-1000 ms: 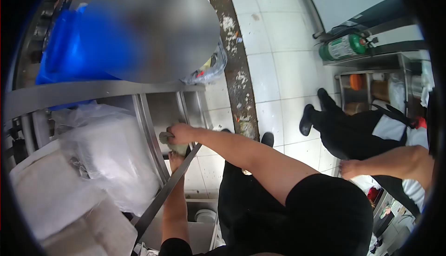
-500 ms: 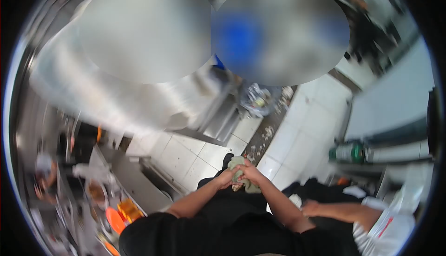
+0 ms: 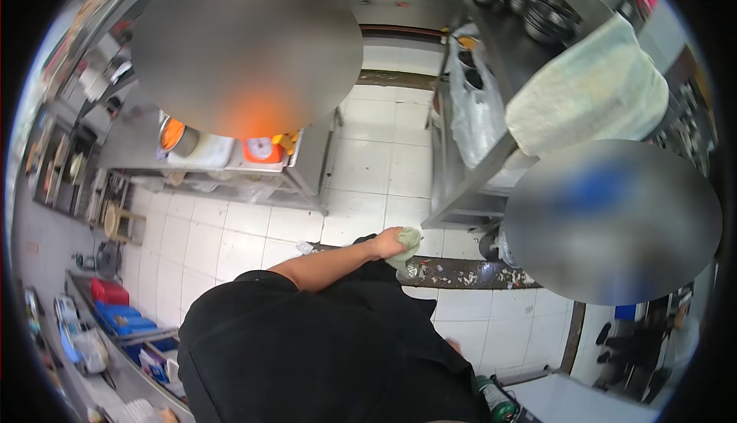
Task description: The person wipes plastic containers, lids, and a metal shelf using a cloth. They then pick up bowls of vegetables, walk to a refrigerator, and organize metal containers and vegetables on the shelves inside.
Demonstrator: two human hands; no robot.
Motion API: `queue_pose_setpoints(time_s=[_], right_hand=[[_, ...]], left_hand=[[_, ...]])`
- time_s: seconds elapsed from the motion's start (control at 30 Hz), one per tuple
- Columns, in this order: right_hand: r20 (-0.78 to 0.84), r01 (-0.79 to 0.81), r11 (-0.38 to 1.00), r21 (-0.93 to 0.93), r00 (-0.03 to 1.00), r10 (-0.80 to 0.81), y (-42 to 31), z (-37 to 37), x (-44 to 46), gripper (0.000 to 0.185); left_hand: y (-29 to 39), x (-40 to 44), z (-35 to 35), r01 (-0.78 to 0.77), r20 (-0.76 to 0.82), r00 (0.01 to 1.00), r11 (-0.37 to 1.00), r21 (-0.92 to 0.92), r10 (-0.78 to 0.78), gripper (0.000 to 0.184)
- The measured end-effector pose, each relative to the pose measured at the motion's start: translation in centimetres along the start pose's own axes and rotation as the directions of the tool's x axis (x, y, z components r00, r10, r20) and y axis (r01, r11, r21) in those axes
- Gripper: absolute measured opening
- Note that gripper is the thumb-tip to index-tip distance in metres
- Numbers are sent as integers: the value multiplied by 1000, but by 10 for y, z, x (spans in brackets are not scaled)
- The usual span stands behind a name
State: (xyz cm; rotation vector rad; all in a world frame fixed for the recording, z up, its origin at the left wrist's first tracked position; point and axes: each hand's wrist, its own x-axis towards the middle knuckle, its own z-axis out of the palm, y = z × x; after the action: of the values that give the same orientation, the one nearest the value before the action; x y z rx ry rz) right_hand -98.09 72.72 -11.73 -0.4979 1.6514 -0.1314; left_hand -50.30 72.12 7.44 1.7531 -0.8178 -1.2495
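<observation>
My left hand (image 3: pixel 388 244) is closed around a crumpled pale green cloth (image 3: pixel 408 246), held low in front of my body over the tiled floor (image 3: pixel 353 193). Part of the cloth bulges out past the fingers, and its lower end hangs down. On the right side of my black clothing, a small patch of skin shows that looks like the edge of my right hand (image 3: pixel 454 344). Its fingers are mostly hidden, so what it holds, if anything, does not show.
At left, a steel table (image 3: pixel 307 170) bears an orange scale (image 3: pixel 262 151) and a pot (image 3: pixel 183 140). A steel counter (image 3: pixel 491 54) at right carries stacked bowls (image 3: pixel 549 20) and a draped pale towel (image 3: pixel 591 89). Scraps litter a floor drain (image 3: pixel 468 272); a green cylinder (image 3: pixel 495 400) stands below.
Both hands gripped the cloth before; now only my left hand has it, and my right hand has come away. The view has turned, and the person's arm beside me has left the frame.
</observation>
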Motion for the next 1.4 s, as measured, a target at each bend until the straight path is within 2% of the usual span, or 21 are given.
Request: queue_pose_setpoints(time_s=[0.03, 0.07, 0.13, 0.23, 0.37, 0.47, 0.5, 0.53, 0.63, 0.7, 0.73, 0.77, 0.83, 0.93, 1.0, 1.07, 1.2, 1.23, 1.3, 1.37, 1.4], right_hand=[[34, 36, 977, -209, 999, -29, 22, 2, 4, 39], [144, 193, 805, -561, 980, -134, 32, 7, 6, 39], [379, 432, 291, -854, 899, -221, 47, 22, 10, 39], [543, 544, -37, -838, 827, -147, 50, 46, 20, 39], [699, 645, -316, -696, 709, -92, 22, 89, 69, 39], [879, 700, -593, -399, 476, -30, -7, 143, 127, 39], [740, 737, -59, -673, 672, -43, -36, 189, 64, 43], [557, 507, 495, -706, 829, -54, -72, 236, -6, 49], [715, 598, 510, -618, 697, 49, -113, 359, -172, 73], [837, 674, 538, -507, 533, 121, -102, 440, -260, 84], [878, 693, 556, -459, 450, 165, -71, 488, -311, 87], [909, 785, 460, -416, 376, 180, -51, 519, -325, 85], [925, 853, 359, -380, 346, 156, -16, 563, -331, 76], [949, 943, 126, -309, 298, 102, 22, 615, -333, 63], [962, 958, -130, -257, 266, 55, 30, 641, -336, 53], [947, 944, -91, -318, 321, 18, 18, 661, -374, 48], [900, 896, 99, -432, 435, -7, -46, 703, -493, 42], [930, 935, -5, -355, 352, -108, -60, 720, -488, 43], [942, 818, -502, -280, 131, -310, -92, 763, -480, 46], [901, 736, -554, -390, 182, -393, -126, 802, -499, 53], [882, 635, -651, -415, 105, -460, -140, 817, -502, 55]], left_hand=[[-11, -13, -13, 51, -8, 999, 999, 7, -51, 37], [-29, -23, -30, 105, -20, 994, 995, 4, -105, 37], [-75, -41, -60, 216, -99, 970, 972, -88, -224, 36], [-113, -79, -103, 235, -213, 923, 908, -347, -320, 34], [-164, -118, -134, 247, -445, 863, 968, -43, -240, 33], [-175, -150, -153, 292, -539, 824, 946, 142, -173, 43], [-169, -164, -158, 303, -549, 811, 948, 96, -204, 42], [-165, -176, -162, 311, -553, 800, 949, 49, -234, 41], [-175, -205, -178, 251, -465, 822, 942, -224, -329, 50], [-158, -236, -191, 182, -304, 861, 806, -563, -407, 58], [-153, -269, -216, 143, -97, 950, 691, -709, -297, 66], [-166, -276, -225, 138, -1, 970, 550, -823, -245, 66], [-189, -303, -248, 42, -66, 976, 473, -880, -209, 65], [-223, -361, -305, 100, 3, 975, 427, -899, -222, 72], [-235, -403, -340, 198, 1, 954, 629, -752, -299, 71], [-262, -435, -356, 138, -238, 893, 736, -662, -382, 67], [-285, -487, -401, 108, -368, 796, 711, -695, -481, 58], [-288, -496, -409, 86, -399, 774, 706, -703, -492, 56], [-293, -500, -423, 36, -443, 750, 699, -714, -491, 54], [-300, -495, -439, -16, -469, 743, 688, -726, -478, 53], [-298, -489, -447, -42, -481, 746, 688, -725, -461, 52]])
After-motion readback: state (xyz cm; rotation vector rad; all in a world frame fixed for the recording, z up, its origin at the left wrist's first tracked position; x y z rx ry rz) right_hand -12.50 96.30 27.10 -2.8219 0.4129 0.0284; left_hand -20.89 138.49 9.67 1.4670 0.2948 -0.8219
